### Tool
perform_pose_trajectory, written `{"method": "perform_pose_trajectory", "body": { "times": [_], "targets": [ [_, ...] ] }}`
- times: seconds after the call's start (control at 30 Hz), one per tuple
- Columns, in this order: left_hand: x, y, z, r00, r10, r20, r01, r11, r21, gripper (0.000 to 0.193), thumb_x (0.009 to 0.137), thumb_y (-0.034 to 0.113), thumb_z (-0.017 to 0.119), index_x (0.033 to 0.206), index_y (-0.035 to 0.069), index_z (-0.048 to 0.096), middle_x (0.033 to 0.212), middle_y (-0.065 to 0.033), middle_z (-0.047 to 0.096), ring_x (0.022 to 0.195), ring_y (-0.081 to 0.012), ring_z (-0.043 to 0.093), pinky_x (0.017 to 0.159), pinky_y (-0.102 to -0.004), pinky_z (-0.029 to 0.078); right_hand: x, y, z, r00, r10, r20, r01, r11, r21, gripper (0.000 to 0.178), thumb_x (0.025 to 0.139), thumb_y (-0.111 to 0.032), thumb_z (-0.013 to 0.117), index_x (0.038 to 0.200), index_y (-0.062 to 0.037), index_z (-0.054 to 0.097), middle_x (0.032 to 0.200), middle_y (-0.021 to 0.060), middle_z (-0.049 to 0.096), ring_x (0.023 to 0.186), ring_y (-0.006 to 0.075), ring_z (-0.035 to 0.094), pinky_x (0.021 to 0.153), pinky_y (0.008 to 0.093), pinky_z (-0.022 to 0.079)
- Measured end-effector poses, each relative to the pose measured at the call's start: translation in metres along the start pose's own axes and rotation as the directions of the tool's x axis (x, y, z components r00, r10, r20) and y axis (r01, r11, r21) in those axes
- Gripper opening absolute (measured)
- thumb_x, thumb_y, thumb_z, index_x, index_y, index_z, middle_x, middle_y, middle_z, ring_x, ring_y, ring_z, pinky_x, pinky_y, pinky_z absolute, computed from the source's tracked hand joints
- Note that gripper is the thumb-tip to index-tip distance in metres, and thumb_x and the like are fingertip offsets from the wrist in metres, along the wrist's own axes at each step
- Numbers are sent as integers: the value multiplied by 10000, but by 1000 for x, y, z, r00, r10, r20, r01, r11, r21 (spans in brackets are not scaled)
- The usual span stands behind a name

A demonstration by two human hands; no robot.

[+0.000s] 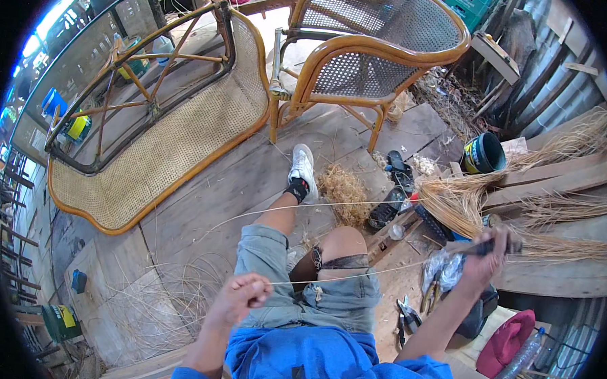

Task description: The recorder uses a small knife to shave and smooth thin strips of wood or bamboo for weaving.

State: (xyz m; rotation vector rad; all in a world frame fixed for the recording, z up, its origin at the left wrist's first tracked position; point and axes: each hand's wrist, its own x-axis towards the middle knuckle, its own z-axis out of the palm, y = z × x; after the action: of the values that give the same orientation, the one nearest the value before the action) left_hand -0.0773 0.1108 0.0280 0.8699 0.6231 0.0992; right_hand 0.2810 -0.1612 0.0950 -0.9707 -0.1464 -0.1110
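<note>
My left hand [244, 297] is in front of my lap, its fingers closed on one end of a thin, pale rattan strand [354, 276]. The strand runs nearly straight across my thighs toward my right hand [484, 264], which is raised out to the right. That hand is wrapped round a dark-handled knife [480, 248], smeared by motion, with its narrow blade toward the strand. Whether the blade touches the strand I cannot tell. Another pale strand [268, 215] curves over my knee toward the bundle of rattan fibres [455, 199] on the right.
A rattan armchair [349, 63] and an overturned woven-cane seat frame [162, 163] stand ahead. Curled shavings [344, 191], black sandals [391, 193] and a dark bucket [483, 154] lie beyond my knees. Pliers [406, 316] and a maroon cap [507, 344] are at my right. Loose strands [156, 298] litter the left floor.
</note>
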Motion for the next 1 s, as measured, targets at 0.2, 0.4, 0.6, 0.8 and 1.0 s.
{"method": "perform_pose_trajectory", "body": {
  "times": [0.2, 0.4, 0.6, 0.8, 1.0],
  "targets": [
    [59, -54, 58, 983, -83, 165, 34, 960, 278, 208, 865, 151, 524, 985, 7, 614, 734, 19, 549, 605, -80, 487, 551, -232, 411, -6, 99, -41, 907, 420, 6, -180, 402, -898, 149, 734, -114, 592, 847, -18, 569, 649, 9, 522, 541, 106, 470, 476, 266, 376],
    [93, -84, 71, 976, -38, 213, -138, 650, 747, 235, 853, 231, 531, 917, 23, 621, 688, -25, 584, 615, -84, 538, 557, -263, 439, -81, 108, -59, 812, 583, 21, -246, 375, -893, 198, 831, -204, 562, 810, -7, 563, 622, 40, 560, 512, 103, 488, 479, 270, 395],
    [90, -75, 80, 979, 128, 161, -199, 390, 899, 327, 855, 369, 510, 811, 57, 598, 707, -164, 616, 684, -345, 609, 595, -448, 460, -115, 119, -78, 766, 626, 150, 41, 185, -982, 255, 858, -266, 537, 819, -18, 580, 598, 24, 544, 524, 102, 491, 493, 269, 400],
    [107, -81, 78, 974, 126, 188, -224, 429, 875, 327, 885, 322, 471, 766, 32, 565, 701, -225, 582, 692, -405, 579, 587, -480, 445, -112, 99, -24, 758, 620, 204, 173, 111, -979, 409, 862, -376, 471, 883, 10, 603, 789, 266, 586, 812, 426, 570, 701, 469, 435],
    [122, -79, 90, 976, 148, 159, -214, 527, 823, 306, 886, 261, 474, 762, -8, 552, 690, -244, 555, 686, -415, 560, 576, -460, 432, -129, 106, -12, 747, 573, 337, 368, 66, -928, 358, 857, -331, 511, 778, 11, 579, 776, 262, 582, 769, 427, 567, 676, 483, 436]
  ]
}}
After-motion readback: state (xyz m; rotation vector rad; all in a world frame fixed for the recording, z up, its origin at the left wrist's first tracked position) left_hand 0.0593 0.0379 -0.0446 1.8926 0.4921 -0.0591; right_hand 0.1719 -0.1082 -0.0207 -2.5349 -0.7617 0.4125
